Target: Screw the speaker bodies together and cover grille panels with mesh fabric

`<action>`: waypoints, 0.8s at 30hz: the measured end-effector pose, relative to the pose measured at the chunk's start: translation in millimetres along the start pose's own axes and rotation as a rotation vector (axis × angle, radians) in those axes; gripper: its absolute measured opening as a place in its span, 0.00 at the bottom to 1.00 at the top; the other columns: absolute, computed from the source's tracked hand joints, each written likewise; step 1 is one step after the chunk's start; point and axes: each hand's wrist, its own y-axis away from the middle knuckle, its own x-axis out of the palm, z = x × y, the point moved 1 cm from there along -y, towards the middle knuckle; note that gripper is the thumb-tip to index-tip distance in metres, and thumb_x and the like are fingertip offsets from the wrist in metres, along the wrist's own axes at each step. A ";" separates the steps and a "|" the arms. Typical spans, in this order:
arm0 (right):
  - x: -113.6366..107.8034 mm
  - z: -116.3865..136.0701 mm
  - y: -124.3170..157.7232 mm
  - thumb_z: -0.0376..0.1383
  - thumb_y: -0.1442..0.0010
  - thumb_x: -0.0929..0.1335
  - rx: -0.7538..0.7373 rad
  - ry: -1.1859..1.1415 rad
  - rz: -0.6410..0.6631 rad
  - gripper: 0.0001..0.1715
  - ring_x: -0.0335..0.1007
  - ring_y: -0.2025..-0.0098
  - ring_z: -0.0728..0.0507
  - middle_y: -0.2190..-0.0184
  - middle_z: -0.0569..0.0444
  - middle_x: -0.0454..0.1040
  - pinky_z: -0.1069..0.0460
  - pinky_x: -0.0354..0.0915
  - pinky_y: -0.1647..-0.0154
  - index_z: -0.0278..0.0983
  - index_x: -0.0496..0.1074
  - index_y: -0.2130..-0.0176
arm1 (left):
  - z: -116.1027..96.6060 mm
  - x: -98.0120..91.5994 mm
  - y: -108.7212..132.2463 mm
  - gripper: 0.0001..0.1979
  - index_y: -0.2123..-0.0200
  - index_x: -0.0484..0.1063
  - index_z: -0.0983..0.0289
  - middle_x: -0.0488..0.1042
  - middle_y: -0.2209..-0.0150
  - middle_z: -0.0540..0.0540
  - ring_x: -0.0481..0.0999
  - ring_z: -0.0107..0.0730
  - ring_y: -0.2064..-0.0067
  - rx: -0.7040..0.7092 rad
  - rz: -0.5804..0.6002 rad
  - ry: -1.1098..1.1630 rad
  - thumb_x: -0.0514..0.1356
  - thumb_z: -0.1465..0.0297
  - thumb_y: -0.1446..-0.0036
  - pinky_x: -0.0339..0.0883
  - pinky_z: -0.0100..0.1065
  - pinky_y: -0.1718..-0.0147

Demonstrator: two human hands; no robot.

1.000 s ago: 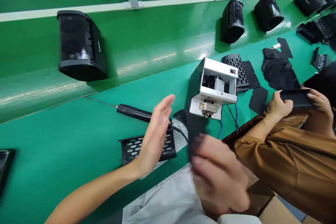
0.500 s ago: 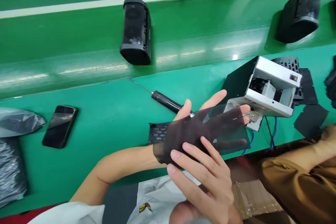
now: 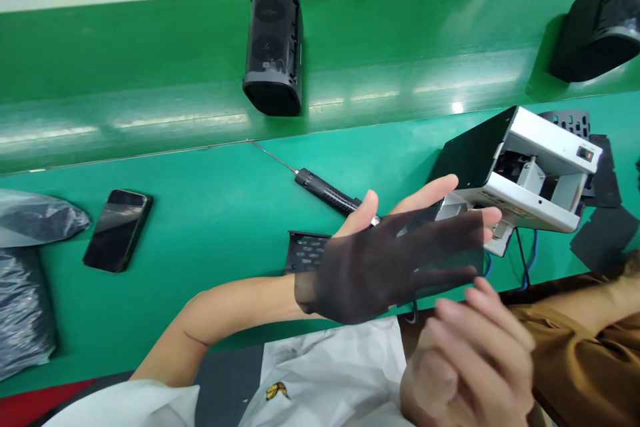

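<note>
1. Running across everything is a glossy green workbench, with a person's brown sleeve poking in at the lower right.
2. Next biggest: a boxy white-and-black metal machine with a red switch, sitting just beyond the fingertips of the left hand, with flat black cut pieces beside it.
3. Then a black rounded-box speaker standing upright on the far side, and a second one cut off by the right edge.
4. Main event: a sheer black fabric-like sheet, draped over the left hand, up off the bench. That palm's flat and facing up, fingers spread, gripping nothing. Thumb and index finger stick out past the far edge, and two fingertips past the right end.
5. The right hand is blurry, fingers half curled near the sheet's lower right corner. Can't tell if they touch it.
6. My read: this is the spreading-out or looking-over step. The next move calls for a light pinch on one edge, since something this thin would crease easily.
7. Smaller stuff: a perforated black panel partly hidden behind the left hand, a black stick-shaped screwdriver, and a black glass-fronted phone.
</note>
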 end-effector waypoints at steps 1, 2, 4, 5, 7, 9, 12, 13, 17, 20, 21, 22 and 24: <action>2.1 -4.1 -0.6 0.33 0.36 0.77 0.002 0.060 -0.091 0.28 0.77 0.40 0.37 0.42 0.58 0.80 0.39 0.73 0.32 0.55 0.81 0.40 | -0.1 -0.3 0.5 0.31 0.29 0.70 0.48 0.68 0.26 0.54 0.63 0.37 0.23 -0.007 0.003 -0.024 0.44 0.44 0.22 0.58 0.48 0.26; 4.8 -8.5 -2.3 0.30 0.38 0.76 0.033 0.080 -0.196 0.32 0.76 0.40 0.35 0.40 0.55 0.78 0.37 0.73 0.34 0.54 0.79 0.38 | 0.1 -0.7 1.0 0.31 0.28 0.69 0.47 0.67 0.26 0.52 0.62 0.39 0.23 -0.016 0.008 -0.051 0.43 0.43 0.23 0.57 0.49 0.25; 10.8 -19.4 -7.0 0.35 0.37 0.77 0.179 0.001 -0.339 0.31 0.77 0.42 0.33 0.42 0.49 0.78 0.35 0.72 0.38 0.50 0.79 0.37 | 1.0 -1.2 1.8 0.32 0.27 0.66 0.46 0.66 0.25 0.50 0.60 0.42 0.22 -0.022 0.003 -0.104 0.43 0.42 0.23 0.55 0.51 0.24; 13.2 -25.3 -9.1 0.39 0.36 0.78 0.256 -0.055 -0.343 0.28 0.78 0.44 0.32 0.45 0.47 0.79 0.36 0.73 0.41 0.47 0.79 0.38 | 1.7 -1.4 1.9 0.33 0.25 0.64 0.46 0.66 0.25 0.50 0.59 0.44 0.21 -0.024 -0.012 -0.126 0.43 0.42 0.24 0.53 0.53 0.24; 15.0 -35.7 -11.4 0.45 0.34 0.77 0.325 -0.107 -0.267 0.25 0.79 0.48 0.34 0.51 0.46 0.81 0.39 0.74 0.47 0.42 0.81 0.40 | 3.3 -1.6 1.5 0.35 0.24 0.61 0.47 0.66 0.25 0.52 0.56 0.48 0.20 -0.036 -0.062 -0.154 0.44 0.40 0.26 0.52 0.56 0.23; 13.0 -42.6 -11.1 0.41 0.32 0.76 0.338 -0.094 -0.182 0.19 0.79 0.51 0.36 0.54 0.47 0.82 0.42 0.74 0.51 0.41 0.81 0.44 | 4.8 -1.9 0.3 0.37 0.24 0.62 0.48 0.66 0.25 0.54 0.55 0.50 0.20 -0.059 -0.105 -0.153 0.48 0.39 0.27 0.52 0.57 0.23; 9.2 -45.7 -9.3 0.32 0.33 0.75 0.304 -0.141 -0.148 0.10 0.79 0.56 0.41 0.59 0.51 0.82 0.46 0.73 0.57 0.42 0.82 0.51 | 6.3 -3.5 -1.9 0.32 0.29 0.70 0.48 0.70 0.27 0.53 0.59 0.46 0.21 -0.061 -0.096 -0.099 0.50 0.41 0.27 0.54 0.53 0.24; 8.8 -45.5 -9.1 0.29 0.33 0.75 0.304 -0.165 -0.142 0.10 0.78 0.58 0.42 0.60 0.52 0.81 0.47 0.72 0.59 0.42 0.82 0.54 | 6.6 -4.3 -2.6 0.31 0.31 0.72 0.48 0.72 0.29 0.52 0.60 0.45 0.22 -0.052 -0.081 -0.080 0.50 0.42 0.26 0.56 0.51 0.24; 8.7 -45.3 -10.1 0.28 0.33 0.74 0.337 -0.227 -0.169 0.07 0.75 0.62 0.45 0.65 0.54 0.80 0.50 0.69 0.63 0.40 0.81 0.59 | 2.9 -9.0 -4.5 0.31 0.31 0.73 0.49 0.72 0.29 0.51 0.57 0.43 0.20 -0.063 -0.094 -0.066 0.46 0.43 0.24 0.61 0.49 0.26; 4.6 -49.8 -11.6 0.31 0.31 0.73 0.382 -0.241 -0.281 0.05 0.75 0.67 0.46 0.69 0.56 0.79 0.50 0.69 0.66 0.39 0.80 0.62 | -6.9 -12.8 -5.8 0.33 0.32 0.74 0.54 0.68 0.26 0.54 0.59 0.50 0.21 -0.155 -0.177 -0.125 0.48 0.42 0.25 0.68 0.50 0.32; 1.9 -52.6 -11.9 0.33 0.31 0.74 0.402 -0.237 -0.336 0.05 0.75 0.69 0.46 0.71 0.57 0.78 0.50 0.69 0.68 0.39 0.79 0.63 | -11.1 -14.1 -6.3 0.34 0.32 0.74 0.56 0.68 0.26 0.56 0.60 0.52 0.22 -0.192 -0.204 -0.160 0.49 0.42 0.25 0.71 0.50 0.34; -1.3 -56.0 -12.0 0.34 0.31 0.74 0.427 -0.229 -0.394 0.06 0.74 0.72 0.46 0.72 0.58 0.77 0.50 0.69 0.69 0.39 0.79 0.64 | -15.1 -15.5 -6.8 0.35 0.32 0.74 0.57 0.67 0.26 0.58 0.62 0.55 0.23 -0.228 -0.227 -0.199 0.50 0.41 0.26 0.73 0.50 0.35; -8.8 -64.6 -11.1 0.38 0.32 0.75 0.478 -0.194 -0.482 0.09 0.70 0.78 0.47 0.76 0.60 0.74 0.49 0.69 0.73 0.40 0.77 0.65 | -21.6 -18.8 -7.7 0.38 0.31 0.73 0.59 0.67 0.26 0.62 0.65 0.59 0.25 -0.279 -0.258 -0.276 0.51 0.39 0.28 0.76 0.51 0.39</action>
